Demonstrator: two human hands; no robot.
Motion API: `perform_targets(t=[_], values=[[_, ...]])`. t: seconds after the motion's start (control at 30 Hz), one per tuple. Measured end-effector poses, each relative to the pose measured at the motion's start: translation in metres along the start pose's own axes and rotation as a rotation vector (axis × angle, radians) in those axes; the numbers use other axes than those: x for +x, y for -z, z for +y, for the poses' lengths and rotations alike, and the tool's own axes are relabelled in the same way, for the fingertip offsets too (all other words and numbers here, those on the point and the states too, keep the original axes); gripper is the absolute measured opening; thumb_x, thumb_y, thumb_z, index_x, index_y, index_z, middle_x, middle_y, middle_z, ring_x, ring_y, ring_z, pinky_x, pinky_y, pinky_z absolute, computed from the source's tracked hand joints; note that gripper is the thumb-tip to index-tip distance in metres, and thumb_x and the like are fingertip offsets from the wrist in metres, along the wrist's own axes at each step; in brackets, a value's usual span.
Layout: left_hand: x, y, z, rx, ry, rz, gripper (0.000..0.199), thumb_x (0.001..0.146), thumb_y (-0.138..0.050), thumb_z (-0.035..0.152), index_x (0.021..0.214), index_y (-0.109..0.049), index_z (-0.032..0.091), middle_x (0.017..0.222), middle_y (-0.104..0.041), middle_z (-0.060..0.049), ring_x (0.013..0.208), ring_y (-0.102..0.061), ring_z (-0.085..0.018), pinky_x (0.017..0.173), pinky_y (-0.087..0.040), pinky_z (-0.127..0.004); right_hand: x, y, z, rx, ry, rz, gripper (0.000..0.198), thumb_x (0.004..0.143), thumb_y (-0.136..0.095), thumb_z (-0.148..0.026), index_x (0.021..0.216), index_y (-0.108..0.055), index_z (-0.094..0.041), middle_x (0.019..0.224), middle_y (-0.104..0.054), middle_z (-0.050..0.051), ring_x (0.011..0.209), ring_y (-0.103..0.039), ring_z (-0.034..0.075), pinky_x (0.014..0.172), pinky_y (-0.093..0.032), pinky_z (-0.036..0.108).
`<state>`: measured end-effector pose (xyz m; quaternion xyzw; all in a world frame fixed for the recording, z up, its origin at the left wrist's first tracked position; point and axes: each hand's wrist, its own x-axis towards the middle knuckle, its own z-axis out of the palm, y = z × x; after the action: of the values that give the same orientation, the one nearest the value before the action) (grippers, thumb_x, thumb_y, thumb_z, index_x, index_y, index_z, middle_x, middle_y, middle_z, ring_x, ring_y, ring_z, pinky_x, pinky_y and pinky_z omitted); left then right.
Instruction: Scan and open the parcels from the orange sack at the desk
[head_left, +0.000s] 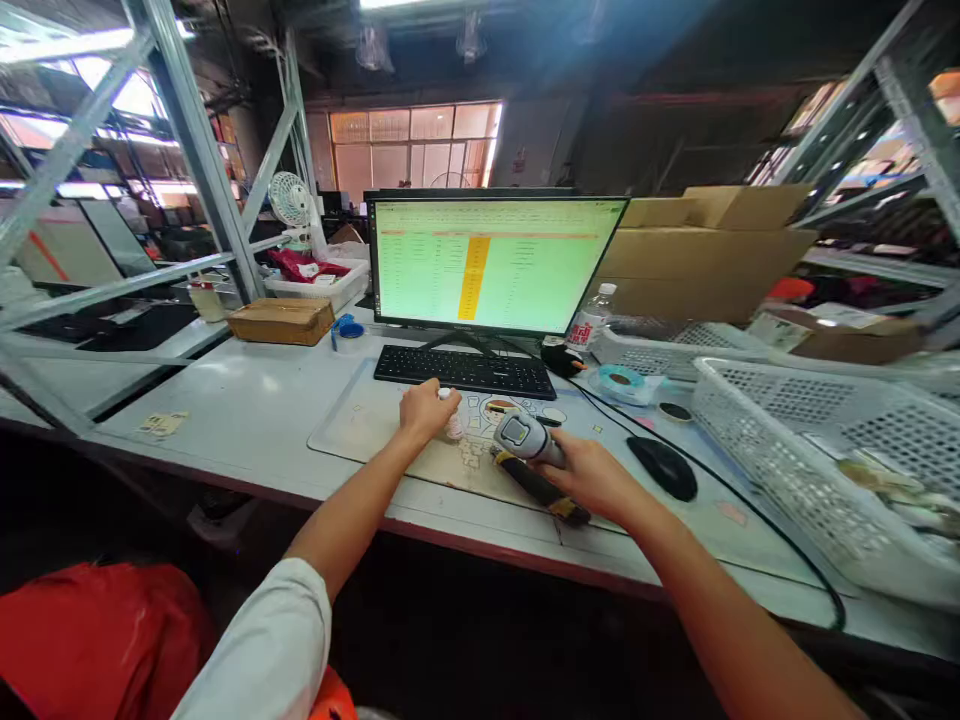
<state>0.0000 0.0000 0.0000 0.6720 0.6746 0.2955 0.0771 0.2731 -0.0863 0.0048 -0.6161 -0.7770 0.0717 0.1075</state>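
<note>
My left hand (426,410) is closed at the middle of the desk mat, just in front of the keyboard (472,370). Its fingers grip a small white-capped bottle (454,428), partly hidden by them. Wrapped round the handle of a grey barcode scanner (521,433) is my right hand (581,465), with the scanner's head pointing left toward the bottle. Below the scanner lies a black tool with yellow ends (536,488), whose exact kind I cannot make out. A pen-like black item (549,421) sits behind the scanner.
A monitor (495,265) stands behind the keyboard. To the right are a black mouse (661,467), a cable, a tape roll (621,378) and a white perforated basket (795,450). A cardboard box (283,321) and blue tape (349,329) lie at the left. Metal posts frame the desk.
</note>
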Motion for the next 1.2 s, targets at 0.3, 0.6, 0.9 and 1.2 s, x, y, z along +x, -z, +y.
perform_targets(t=[0.3,0.6,0.9,1.2], values=[[-0.006,-0.010,-0.005,0.080,-0.123,0.028,0.032,0.099,-0.058,0.051,0.089,-0.067,0.022,0.087,-0.076,-0.007,0.089,-0.071,-0.027,0.070,-0.036,-0.031,0.014,-0.026,0.057,-0.144,-0.171,0.136,0.054,0.098,-0.053,-0.042,0.141,-0.060,-0.010,0.128,-0.069,0.022,0.116,-0.066,0.036,0.098,-0.051,0.044],[-0.009,-0.019,-0.013,0.028,-0.190,-0.035,0.032,0.101,-0.058,0.053,0.092,-0.063,0.023,0.088,-0.076,-0.004,0.088,-0.072,-0.024,0.066,-0.034,-0.030,-0.021,-0.026,0.204,-0.272,-0.243,0.414,0.066,0.094,-0.051,-0.057,0.145,-0.062,-0.016,0.146,-0.058,0.020,0.127,-0.061,0.039,0.105,-0.053,0.053],[-0.013,-0.030,-0.028,0.017,-0.158,-0.212,0.037,0.093,-0.066,0.052,0.115,-0.055,0.023,0.099,-0.076,-0.005,0.092,-0.072,-0.029,0.068,-0.039,-0.032,-0.021,-0.052,0.219,-0.264,-0.233,0.560,0.056,0.101,-0.039,-0.046,0.139,-0.066,-0.014,0.138,-0.062,0.018,0.126,-0.060,0.036,0.108,-0.052,0.052],[-0.002,-0.025,-0.043,-0.001,-0.057,-0.110,0.025,0.098,-0.059,0.046,0.111,-0.061,0.025,0.114,-0.074,-0.007,0.102,-0.070,-0.029,0.076,-0.045,-0.034,-0.023,-0.054,0.218,-0.300,-0.327,0.578,0.053,0.101,-0.038,-0.039,0.140,-0.064,-0.015,0.138,-0.061,0.017,0.123,-0.059,0.035,0.108,-0.051,0.052]])
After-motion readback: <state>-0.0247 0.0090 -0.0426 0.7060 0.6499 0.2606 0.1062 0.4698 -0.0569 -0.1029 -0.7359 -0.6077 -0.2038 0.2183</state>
